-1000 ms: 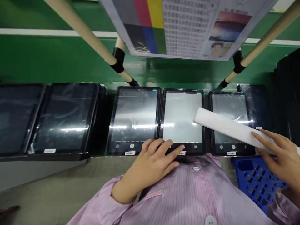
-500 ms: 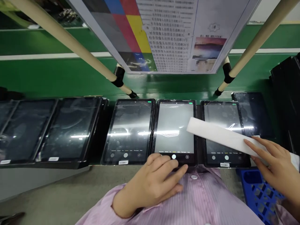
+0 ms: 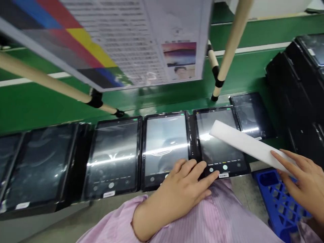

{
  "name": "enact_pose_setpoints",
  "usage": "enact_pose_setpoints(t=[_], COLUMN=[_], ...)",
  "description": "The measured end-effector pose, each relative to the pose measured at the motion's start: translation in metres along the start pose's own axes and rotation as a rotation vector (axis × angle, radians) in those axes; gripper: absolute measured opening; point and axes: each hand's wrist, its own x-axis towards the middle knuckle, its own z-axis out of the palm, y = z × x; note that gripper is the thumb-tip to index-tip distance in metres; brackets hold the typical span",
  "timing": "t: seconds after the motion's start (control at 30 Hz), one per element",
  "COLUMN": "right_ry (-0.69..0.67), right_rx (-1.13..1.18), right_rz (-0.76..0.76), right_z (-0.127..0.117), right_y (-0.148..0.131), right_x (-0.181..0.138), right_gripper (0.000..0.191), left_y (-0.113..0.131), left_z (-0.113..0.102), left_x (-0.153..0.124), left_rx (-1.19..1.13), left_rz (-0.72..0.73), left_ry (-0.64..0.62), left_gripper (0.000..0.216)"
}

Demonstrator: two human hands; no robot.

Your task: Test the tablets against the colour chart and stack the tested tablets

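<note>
My left hand (image 3: pixel 178 194) holds nothing. Its index finger stretches toward the lower left corner of the right lit tablet (image 3: pixel 220 138), while the other fingers bend loosely over the bottom edge of the middle tablet (image 3: pixel 164 135). Both screens show a camera view with a round shutter button, and so does the dimmer left tablet (image 3: pixel 113 141). Between the thumb and fingers of my right hand (image 3: pixel 301 179) is a long white foam strip (image 3: pixel 248 141), slanting across the right lit tablet. The strip's near end is hidden by the hand.
Stacked dark tablets (image 3: pixel 42 158) stand at left; a dark tablet (image 3: pixel 250 113) lies at right beside a tall black stack (image 3: pixel 291 81). A printed chart (image 3: pixel 182 30) hangs on beige pipes (image 3: pixel 233 40) above the green bench (image 3: pixel 164 98). Below right is a blue plastic crate (image 3: pixel 280 202).
The view has swung to the right, so the tablets and chart sit further left. My left hand has shifted right, from the middle tablet toward the right one. The foam strip stays in my right hand.
</note>
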Motion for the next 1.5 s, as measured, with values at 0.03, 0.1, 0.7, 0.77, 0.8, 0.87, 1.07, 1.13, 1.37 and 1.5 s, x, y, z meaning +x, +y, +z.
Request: enact_pose_setpoints(t=[0.03, 0.1, 0.7, 0.77, 0.8, 0.87, 1.07, 1.13, 1.37, 1.5], right_ry=[-0.001, -0.01, -0.061, -0.06, -0.054, -0.04, -0.016, -0.008, -0.043, -0.092], right_rx=[-0.02, -0.045, 0.102, 0.093, 0.09, 0.081, 0.023, 0.011, 0.023, 0.059], right_rz=[0.025, 0.079, 0.265, 0.262, 0.258, 0.244, 0.189, 0.15, 0.09, 0.118], right_z=[-0.003, -0.006, 0.003, 0.004, 0.004, 0.004, 0.003, 0.003, -0.002, -0.007], right_y=[0.004, 0.009, 0.005, 0.007, 0.009, 0.011, 0.02, 0.024, 0.032, 0.031], right_x=[-0.008, -0.022, -0.051, -0.051, -0.051, -0.051, -0.051, -0.05, -0.041, -0.04], right_gripper=[0.077, 0.074, 0.054, 0.055, 0.055, 0.054, 0.049, 0.047, 0.047, 0.053], left_y=[0.001, 0.003, -0.007, -0.012, -0.014, -0.018, -0.019, -0.018, -0.013, -0.012], left_z=[0.002, 0.007, -0.004, -0.001, 0.0, 0.001, -0.005, -0.009, -0.002, 0.012], left_x=[0.003, 0.009, -0.003, -0.015, -0.021, -0.031, -0.04, -0.033, 0.017, 0.036], left_rx=[0.012, 0.029, -0.013, -0.018, -0.022, -0.033, -0.012, -0.01, -0.059, -0.116], left_rz=[0.01, 0.03, 0.114, 0.08, 0.062, 0.039, 0.02, 0.035, 0.12, 0.164], left_ry=[-0.011, -0.017, 0.016, 0.019, 0.02, 0.025, 0.06, 0.073, -0.03, -0.072], left_gripper=[0.032, 0.032, 0.032, 0.036, 0.038, 0.039, 0.033, 0.032, 0.035, 0.037])
